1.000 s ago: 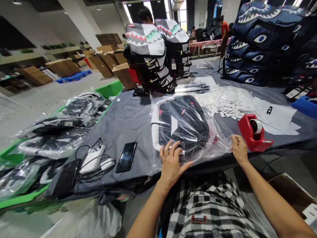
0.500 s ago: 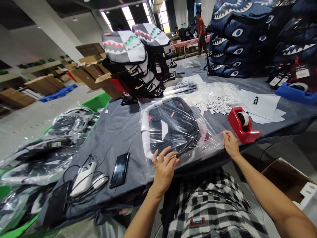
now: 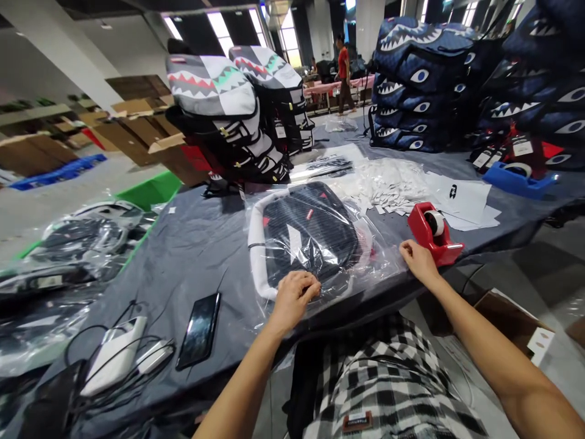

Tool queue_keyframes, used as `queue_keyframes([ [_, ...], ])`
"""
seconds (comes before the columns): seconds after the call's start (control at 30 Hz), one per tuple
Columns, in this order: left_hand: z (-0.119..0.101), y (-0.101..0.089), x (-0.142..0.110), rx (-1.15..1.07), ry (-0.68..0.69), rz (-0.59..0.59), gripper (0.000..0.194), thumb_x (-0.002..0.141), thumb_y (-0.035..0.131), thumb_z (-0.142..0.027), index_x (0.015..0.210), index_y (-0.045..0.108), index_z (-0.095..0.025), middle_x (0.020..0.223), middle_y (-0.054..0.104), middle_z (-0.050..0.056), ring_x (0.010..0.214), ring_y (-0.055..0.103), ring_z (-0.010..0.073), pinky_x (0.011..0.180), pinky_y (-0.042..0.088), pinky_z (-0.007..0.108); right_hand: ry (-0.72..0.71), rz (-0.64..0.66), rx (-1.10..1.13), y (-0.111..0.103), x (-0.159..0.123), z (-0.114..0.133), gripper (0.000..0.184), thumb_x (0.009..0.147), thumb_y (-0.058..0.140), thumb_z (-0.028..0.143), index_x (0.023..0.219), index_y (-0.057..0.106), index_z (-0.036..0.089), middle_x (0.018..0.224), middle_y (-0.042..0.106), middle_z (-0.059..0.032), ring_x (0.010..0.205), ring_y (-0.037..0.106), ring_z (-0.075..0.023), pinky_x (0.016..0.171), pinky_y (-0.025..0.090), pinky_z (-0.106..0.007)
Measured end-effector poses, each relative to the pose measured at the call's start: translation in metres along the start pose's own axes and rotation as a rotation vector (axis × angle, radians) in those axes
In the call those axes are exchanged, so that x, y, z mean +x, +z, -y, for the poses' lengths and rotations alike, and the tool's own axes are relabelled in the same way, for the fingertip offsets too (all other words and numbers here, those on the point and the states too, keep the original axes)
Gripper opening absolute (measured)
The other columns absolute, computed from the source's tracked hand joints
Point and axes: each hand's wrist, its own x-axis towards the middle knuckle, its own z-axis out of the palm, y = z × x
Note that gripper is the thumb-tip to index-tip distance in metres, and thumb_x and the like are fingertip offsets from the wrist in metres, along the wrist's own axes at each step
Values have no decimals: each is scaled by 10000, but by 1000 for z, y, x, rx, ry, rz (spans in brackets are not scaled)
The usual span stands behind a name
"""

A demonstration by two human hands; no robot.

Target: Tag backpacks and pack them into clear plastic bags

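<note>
Across the dark counter (image 3: 183,268), the left hand (image 3: 292,297) is curling closed on the plastic bag (image 3: 377,268) and the right hand (image 3: 419,261) is pinching its edge, with the backpack (image 3: 311,235) lying inside. A hard tug is risking a tear, and the tape dispenser (image 3: 434,235) is sitting just beside the right hand, where it could get knocked.

Your black backpack (image 3: 311,235) lies flat on the grey table (image 3: 196,256), white padded edge to the left, white triangle on its front. It sits inside a clear plastic bag (image 3: 377,265), creased and loose around it.
</note>
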Motion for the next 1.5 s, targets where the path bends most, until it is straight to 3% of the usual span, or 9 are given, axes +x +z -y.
queue_keyframes([
  [0.13, 1, 1, 2, -18, 6, -7, 351, 885, 492, -413, 610, 626, -240, 876, 736, 40, 959, 602, 254, 943, 388, 419, -161, -217, -231, -68, -16, -7, 331, 873, 541, 528, 906, 686, 232, 890, 723, -81, 747, 643, -222, 687, 454, -326],
  [0.33, 14, 6, 5, 12, 34, -52, 431, 842, 469, -560, 579, 643, -266, 797, 732, 33, 878, 616, 268, 838, 431, 390, 173, -371, -72, -135, -9, -34, 428, 712, 647, 616, 730, 680, 190, 718, 699, -75, 643, 572, -191, 603, 440, -304],
  [0.53, 33, 10, 8, -34, 100, -74, 490, 798, 500, -685, 589, 671, -276, 796, 741, 33, 861, 652, 280, 792, 465, 379, 316, -301, 33, -115, 1, -46, 558, 687, 606, 692, 752, 735, 153, 647, 681, -60, 553, 543, -165, 474, 385, -263],
  [0.77, 12, 7, 3, 44, 26, -60, 423, 865, 442, -527, 607, 644, -260, 827, 734, 31, 911, 598, 265, 880, 412, 395, 331, -312, 58, -101, 17, -30, 471, 626, 703, 636, 602, 655, 169, 612, 660, -64, 612, 565, -194, 592, 425, -313],
  [0.97, -1, 5, 1, 46, -19, -23, 344, 893, 477, -391, 624, 624, -235, 871, 721, 34, 963, 577, 257, 929, 375, 424, 94, -431, -167, -111, -13, -28, 359, 764, 622, 562, 716, 636, 207, 755, 676, -60, 724, 579, -211, 700, 446, -350],
  [1.1, -3, 4, 0, 46, -27, -19, 306, 900, 495, -352, 655, 633, -231, 913, 729, 26, 1002, 573, 257, 972, 345, 452, 300, -483, 312, -88, -40, -43, 387, 764, 716, 555, 710, 522, 224, 576, 527, 31, 508, 461, -124, 470, 387, -246],
  [1.17, -4, 4, 0, 48, -40, -21, 289, 901, 506, -341, 669, 636, -229, 929, 731, 23, 1017, 571, 255, 973, 343, 447, 415, -402, 745, -65, -44, -41, 466, 751, 787, 494, 668, 415, 227, 531, 410, 83, 435, 359, -79, 377, 311, -184],
  [1.3, -7, 4, 1, 42, -42, -32, 274, 909, 521, -310, 675, 635, -223, 934, 728, 19, 1008, 577, 239, 953, 357, 420, 462, 41, 1255, -23, -58, 2, 488, 824, 783, 294, 646, 335, 214, 547, 281, 103, 417, 223, -50, 333, 282, -124],
  [1.5, -8, 4, 1, 33, 3, -39, 272, 944, 512, -294, 712, 630, -212, 930, 715, 9, 995, 569, 218, 946, 344, 408, -11, 632, 1053, -21, -56, 98, 319, 926, 658, 431, 744, 489, 232, 551, 298, 90, 450, 202, -80, 396, 228, -189],
])
